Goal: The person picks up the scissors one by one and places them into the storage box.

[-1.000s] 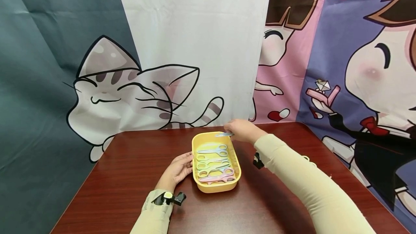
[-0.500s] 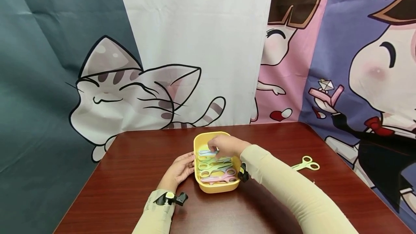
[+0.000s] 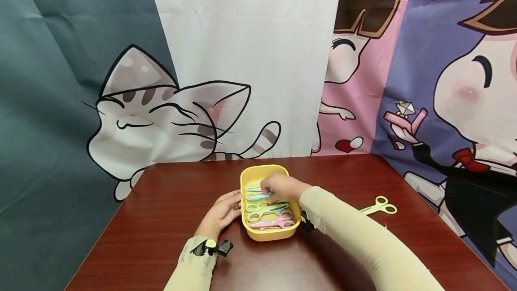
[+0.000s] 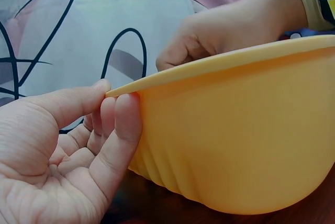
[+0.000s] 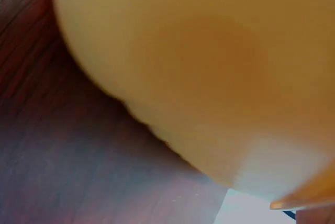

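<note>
A yellow plastic basket [image 3: 247, 232] stands on the table with several pairs of scissors laid crosswise in it. My left hand [image 3: 223, 210] pinches its left rim between thumb and fingers, as the left wrist view shows closely. Inside the basket, toward the back, my right hand [image 3: 282, 186] has its fingers curled at the handle end of the blue scissors [image 3: 257, 196], whose handles it covers. Another blue blade lies just behind. Nearer the front are green scissors [image 3: 262, 210] and pink scissors [image 3: 268, 223]. The right wrist view shows only the blurred basket wall [image 5: 183, 77].
Light green scissors [image 3: 379, 205] lie on the dark red table [image 3: 181, 192] to the right, partly behind the right forearm. A printed cloth [image 3: 242, 57] with cartoon figures hangs along the table's back edge.
My right hand has come from above the basket's back right rim, where it held blue scissors, down into the basket. Two blue blades now lie further apart. The left hand stays on the rim.
</note>
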Tool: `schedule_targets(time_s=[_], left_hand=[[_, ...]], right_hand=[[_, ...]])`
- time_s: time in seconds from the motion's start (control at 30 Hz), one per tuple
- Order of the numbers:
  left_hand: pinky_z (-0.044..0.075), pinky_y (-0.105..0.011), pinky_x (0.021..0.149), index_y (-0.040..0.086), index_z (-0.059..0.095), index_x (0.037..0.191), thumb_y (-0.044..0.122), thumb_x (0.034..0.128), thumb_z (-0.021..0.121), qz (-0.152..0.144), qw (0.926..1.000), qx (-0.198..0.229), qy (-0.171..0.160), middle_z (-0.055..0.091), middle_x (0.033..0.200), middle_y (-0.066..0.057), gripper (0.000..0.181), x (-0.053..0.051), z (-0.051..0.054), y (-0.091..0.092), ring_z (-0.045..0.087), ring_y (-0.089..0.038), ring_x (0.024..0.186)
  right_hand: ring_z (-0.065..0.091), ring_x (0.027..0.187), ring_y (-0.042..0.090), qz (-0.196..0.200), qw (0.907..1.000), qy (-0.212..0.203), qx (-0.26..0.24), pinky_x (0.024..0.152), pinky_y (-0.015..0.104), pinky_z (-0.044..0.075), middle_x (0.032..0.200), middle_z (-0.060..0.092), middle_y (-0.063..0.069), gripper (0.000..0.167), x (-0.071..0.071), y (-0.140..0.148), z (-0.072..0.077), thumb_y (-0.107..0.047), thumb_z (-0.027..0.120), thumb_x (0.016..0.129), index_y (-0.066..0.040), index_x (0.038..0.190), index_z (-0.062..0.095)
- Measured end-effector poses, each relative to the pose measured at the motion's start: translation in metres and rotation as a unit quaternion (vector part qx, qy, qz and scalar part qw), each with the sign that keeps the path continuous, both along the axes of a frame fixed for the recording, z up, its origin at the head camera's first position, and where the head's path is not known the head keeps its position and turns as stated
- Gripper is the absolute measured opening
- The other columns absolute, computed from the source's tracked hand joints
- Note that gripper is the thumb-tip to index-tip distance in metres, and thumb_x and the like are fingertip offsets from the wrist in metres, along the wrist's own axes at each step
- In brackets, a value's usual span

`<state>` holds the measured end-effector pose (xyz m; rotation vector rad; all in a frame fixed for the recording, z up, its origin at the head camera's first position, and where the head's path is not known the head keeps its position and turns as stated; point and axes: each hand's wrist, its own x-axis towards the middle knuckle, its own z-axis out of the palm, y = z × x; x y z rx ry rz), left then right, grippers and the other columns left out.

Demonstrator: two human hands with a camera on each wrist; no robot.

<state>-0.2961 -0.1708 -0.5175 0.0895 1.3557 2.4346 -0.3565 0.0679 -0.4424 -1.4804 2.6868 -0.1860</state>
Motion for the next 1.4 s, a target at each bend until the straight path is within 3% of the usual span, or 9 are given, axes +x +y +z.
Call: schedule_targets(time_s=[0.17, 0.57, 0.7, 0.83, 0.97, 1.1, 1.4], left_hand=[[0.057, -0.020, 0.067, -0.005, 0.043, 0.132, 0.004, 0.1060, 0.049, -0.001, 1.0000, -0.002, 0.004, 0.064, 0.090, -0.001, 0.028, 0.001, -0.001, 0.001, 0.060, -0.006, 0.073], [0.057, -0.020, 0.067, -0.005, 0.045, 0.129, 0.004, 0.1059, 0.048, 0.004, 1.0000, -0.006, 0.004, 0.065, 0.091, -0.002, 0.025, -0.001, 0.001, 0.001, 0.060, -0.007, 0.073], [0.057, -0.020, 0.068, -0.005, 0.045, 0.131, 0.005, 0.1062, 0.048, 0.005, 0.9999, -0.011, 0.007, 0.066, 0.092, -0.002, 0.027, -0.001, 0.001, 0.001, 0.061, -0.007, 0.075], [0.057, -0.020, 0.067, -0.003, 0.047, 0.130, 0.005, 0.1060, 0.049, 0.003, 1.0000, -0.007, 0.002, 0.065, 0.090, -0.001, 0.025, 0.000, -0.001, 0.000, 0.060, -0.006, 0.074], [0.057, -0.020, 0.067, -0.002, 0.048, 0.128, 0.004, 0.1062, 0.048, 0.003, 1.0000, -0.003, 0.000, 0.065, 0.090, -0.002, 0.022, 0.001, 0.000, 0.000, 0.060, -0.007, 0.074], [0.057, -0.021, 0.067, -0.002, 0.048, 0.127, 0.002, 0.1069, 0.045, -0.003, 1.0000, 0.002, -0.003, 0.065, 0.090, -0.002, 0.021, 0.000, 0.000, -0.001, 0.060, -0.007, 0.074], [0.057, -0.022, 0.066, 0.000, 0.050, 0.124, 0.002, 0.1071, 0.044, -0.008, 0.9999, 0.011, -0.006, 0.065, 0.090, -0.003, 0.018, 0.000, 0.000, -0.001, 0.060, -0.008, 0.073]], right_hand=[[0.047, 0.078, 0.009, -0.005, 0.9997, 0.022, -0.005, 0.072, 0.024, 0.042, 0.081, 0.050, -0.010, 0.030, -0.001, 0.002, -0.010, -0.023, 0.086, 0.083, -0.018, 0.086, 0.056], [0.051, 0.080, 0.007, -0.017, 0.9981, 0.042, 0.043, 0.074, 0.023, 0.047, 0.085, 0.056, -0.012, 0.021, 0.001, -0.001, -0.015, -0.027, 0.081, 0.088, -0.022, 0.092, 0.062], [0.051, 0.081, 0.007, -0.013, 0.9982, 0.046, 0.035, 0.075, 0.023, 0.048, 0.087, 0.056, -0.012, 0.021, 0.002, 0.001, -0.015, -0.029, 0.081, 0.088, -0.022, 0.093, 0.062], [0.053, 0.086, 0.008, -0.019, 0.9984, 0.052, -0.004, 0.078, 0.026, 0.051, 0.094, 0.059, -0.008, 0.018, 0.003, 0.010, -0.008, -0.030, 0.079, 0.090, -0.022, 0.095, 0.064], [0.056, 0.090, 0.012, -0.050, 0.9940, 0.081, -0.053, 0.079, 0.033, 0.052, 0.100, 0.061, -0.004, 0.016, -0.001, 0.028, 0.009, -0.030, 0.077, 0.092, -0.020, 0.097, 0.065], [0.057, 0.084, 0.013, -0.089, 0.9866, 0.105, -0.087, 0.075, 0.034, 0.053, 0.096, 0.060, -0.005, 0.014, -0.009, 0.054, 0.023, -0.026, 0.078, 0.090, -0.019, 0.096, 0.067], [0.055, 0.078, 0.012, -0.131, 0.9819, 0.103, -0.090, 0.073, 0.036, 0.051, 0.089, 0.056, -0.007, 0.018, -0.011, 0.133, 0.033, -0.019, 0.081, 0.086, -0.020, 0.091, 0.064]])
